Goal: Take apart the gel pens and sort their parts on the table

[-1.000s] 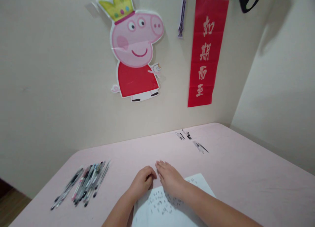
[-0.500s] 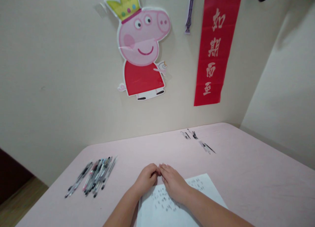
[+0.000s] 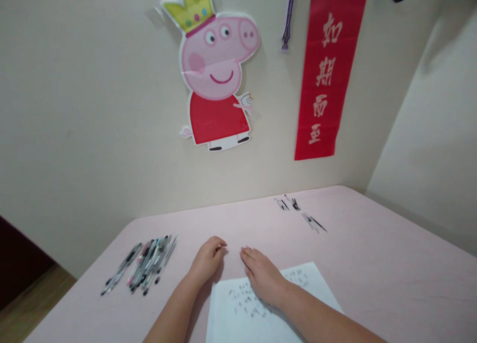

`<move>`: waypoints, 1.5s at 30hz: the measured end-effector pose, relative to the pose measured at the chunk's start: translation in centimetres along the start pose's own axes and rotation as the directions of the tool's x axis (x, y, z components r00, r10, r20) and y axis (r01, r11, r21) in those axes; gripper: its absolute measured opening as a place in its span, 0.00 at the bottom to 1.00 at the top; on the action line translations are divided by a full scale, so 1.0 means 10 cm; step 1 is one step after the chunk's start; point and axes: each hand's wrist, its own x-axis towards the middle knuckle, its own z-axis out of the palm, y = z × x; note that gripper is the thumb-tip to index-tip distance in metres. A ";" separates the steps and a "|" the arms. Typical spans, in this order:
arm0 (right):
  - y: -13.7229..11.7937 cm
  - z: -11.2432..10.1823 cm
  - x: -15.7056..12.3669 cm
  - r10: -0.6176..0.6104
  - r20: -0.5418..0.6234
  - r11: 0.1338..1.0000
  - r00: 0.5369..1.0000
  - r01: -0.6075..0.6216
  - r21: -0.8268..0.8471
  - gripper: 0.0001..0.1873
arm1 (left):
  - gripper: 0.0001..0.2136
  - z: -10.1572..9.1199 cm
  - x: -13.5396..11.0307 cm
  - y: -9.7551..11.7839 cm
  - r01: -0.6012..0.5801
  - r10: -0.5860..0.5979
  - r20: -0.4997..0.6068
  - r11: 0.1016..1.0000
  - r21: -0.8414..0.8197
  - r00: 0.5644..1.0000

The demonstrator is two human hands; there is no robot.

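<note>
My right hand lies palm down, flat, with the fingers straight and pressed side by side. Its heel and palm rest on the far left corner of the sheet of paper, and the fingertips reach past the edge onto the pink table. The sheet sits near me, right of centre, and is covered with small handwritten marks; my wrist and forearm hide part of them.

My left hand rests on the table just left of the sheet, knuckles up, with the fingers curled under into a loose fist. Whether anything small is tucked inside I cannot tell. The two hands are close but apart, with a strip of bare table between them.

Further left lies a bundle of pens, side by side and slanting away from me, near my left hand but not touching it. Nothing lies between them.

Far to the right, well away from both hands, a few small dark pen parts are scattered — too small to make out.

On the wall beyond hang a pig cutout wearing a crown and a red banner with pale characters.
</note>
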 end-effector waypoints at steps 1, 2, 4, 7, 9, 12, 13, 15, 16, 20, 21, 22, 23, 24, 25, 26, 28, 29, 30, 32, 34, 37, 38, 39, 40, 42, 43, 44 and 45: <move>0.00 0.00 0.00 0.004 -0.003 1.000 1.000 -0.004 0.008 0.27 | 0.10 -0.08 0.00 -0.08 0.081 -0.076 -0.066 0.994 0.072 0.995; 0.00 0.00 0.00 0.007 -0.007 1.000 1.000 -0.007 0.017 0.27 | 0.11 -0.16 0.00 -0.17 0.155 -0.138 -0.123 0.977 0.146 0.983; 0.01 0.01 0.00 0.005 -0.010 1.000 1.000 -0.005 0.025 0.27 | 0.11 -0.32 -0.02 -0.33 0.263 -0.203 -0.211 0.912 0.313 0.956; 0.02 0.02 0.00 -0.004 -0.012 1.000 1.000 0.004 0.015 0.27 | 0.12 -0.51 -0.09 -0.49 0.356 -0.223 -0.296 0.759 0.545 0.929; 0.02 0.02 0.00 -0.005 -0.022 1.000 1.000 0.006 0.014 0.27 | 0.12 -0.58 -0.13 -0.53 0.402 -0.243 -0.325 0.654 0.641 0.914; 0.02 0.02 -0.01 -0.005 -0.027 1.000 1.000 0.005 0.019 0.27 | 0.12 -0.62 -0.16 -0.52 0.451 -0.299 -0.339 0.537 0.713 0.892; 0.02 0.02 -0.01 -0.005 -0.026 1.000 1.000 0.005 0.018 0.27 | 0.12 -0.62 -0.17 -0.51 0.458 -0.318 -0.335 0.515 0.725 0.887; 0.02 0.01 -0.01 -0.002 -0.023 1.000 1.000 0.002 0.016 0.27 | 0.12 -0.61 -0.17 -0.50 0.470 -0.348 -0.330 0.490 0.734 0.878; 0.01 0.00 -0.01 0.001 -0.021 1.000 1.000 -0.001 0.016 0.27 | 0.13 -0.61 -0.17 -0.50 0.475 -0.357 -0.329 0.484 0.735 0.874; -0.02 -0.03 -0.02 0.016 0.002 1.000 1.000 -0.016 0.005 0.27 | 0.13 -0.61 -0.18 -0.51 0.487 -0.385 -0.324 0.480 0.729 0.864; -0.03 -0.03 -0.02 0.020 0.009 1.000 1.000 -0.020 0.000 0.27 | 0.14 -0.61 -0.18 -0.51 0.483 -0.389 -0.314 0.483 0.730 0.866; -0.03 -0.04 -0.01 0.023 0.014 1.000 1.000 -0.023 -0.002 0.27 | 0.14 -0.61 -0.18 -0.51 0.474 -0.389 -0.304 0.487 0.733 0.869; -0.04 -0.04 -0.01 0.026 0.017 1.000 1.000 -0.026 -0.002 0.27 | 0.14 -0.61 -0.18 -0.52 0.464 -0.386 -0.293 0.489 0.739 0.875; -0.04 -0.04 -0.01 0.025 0.018 1.000 1.000 -0.025 0.003 0.27 | 0.14 -0.61 -0.18 -0.52 0.452 -0.381 -0.283 0.491 0.745 0.880; -0.03 -0.04 -0.01 0.022 0.016 1.000 1.000 -0.022 0.010 0.27 | 0.14 -0.60 -0.17 -0.52 0.439 -0.373 -0.274 0.492 0.751 0.886; -0.03 -0.03 -0.01 0.020 0.014 1.000 1.000 -0.020 0.017 0.27 | 0.15 -0.59 -0.17 -0.53 0.427 -0.365 -0.265 0.494 0.757 0.892; -0.02 -0.03 -0.01 0.018 0.008 0.999 1.000 -0.018 0.027 0.27 | 0.15 -0.57 -0.17 -0.54 0.406 -0.348 -0.252 0.498 0.767 0.903; -0.01 -0.02 -0.01 0.016 0.004 0.999 1.000 -0.016 0.029 0.27 | 0.14 -0.56 -0.17 -0.55 0.397 -0.339 -0.248 0.500 0.770 0.907; -0.01 -0.01 -0.01 0.016 0.002 0.999 1.000 -0.016 0.030 0.27 | 0.14 -0.54 -0.16 -0.55 0.387 -0.329 -0.243 0.505 0.771 0.913; 0.00 0.00 -0.01 0.016 -0.001 0.999 1.000 -0.016 0.029 0.27 | 0.14 -0.52 -0.15 -0.54 0.365 -0.304 -0.231 0.530 0.765 0.924; 0.00 0.01 -0.02 0.015 0.000 1.000 1.000 -0.015 0.027 0.27 | 0.13 -0.49 -0.13 -0.49 0.335 -0.271 -0.212 0.578 0.745 0.939; 0.02 0.02 -0.01 0.007 -0.023 0.999 1.000 -0.006 0.035 0.27 | 0.12 -0.43 -0.09 -0.34 0.291 -0.223 -0.188 0.691 0.662 0.956; 0.02 0.03 -0.01 0.001 -0.042 0.999 0.999 0.001 0.046 0.26 | 0.11 -0.39 -0.08 -0.27 0.280 -0.212 -0.184 0.741 0.611 0.960; 0.03 0.03 -0.01 -0.004 -0.068 0.998 0.998 0.008 0.061 0.26 | 0.11 -0.35 -0.07 -0.21 0.269 -0.206 -0.174 0.795 0.544 0.963; 0.04 0.03 0.00 -0.007 -0.101 0.997 0.995 0.015 0.081 0.26 | 0.11 -0.31 -0.06 -0.14 0.250 -0.198 -0.159 0.849 0.465 0.967; 0.07 0.04 0.01 -0.002 -0.183 0.991 0.983 0.027 0.133 0.26 | 0.11 -0.21 -0.04 -0.02 0.173 -0.144 -0.115 0.938 0.300 0.983; 0.08 0.04 0.02 0.004 -0.227 0.986 0.974 0.034 0.165 0.26 | 0.11 -0.16 -0.04 0.04 0.128 -0.108 -0.101 0.965 0.229 0.989; 0.09 0.03 0.04 0.012 -0.269 0.979 0.963 0.043 0.198 0.26 | 0.11 -0.11 -0.03 0.10 0.084 -0.072 -0.076 0.982 0.168 0.994; 0.10 0.02 0.05 0.023 -0.306 0.972 0.952 0.051 0.231 0.26 | 0.10 -0.07 -0.03 0.15 0.037 -0.032 -0.050 0.993 0.114 0.998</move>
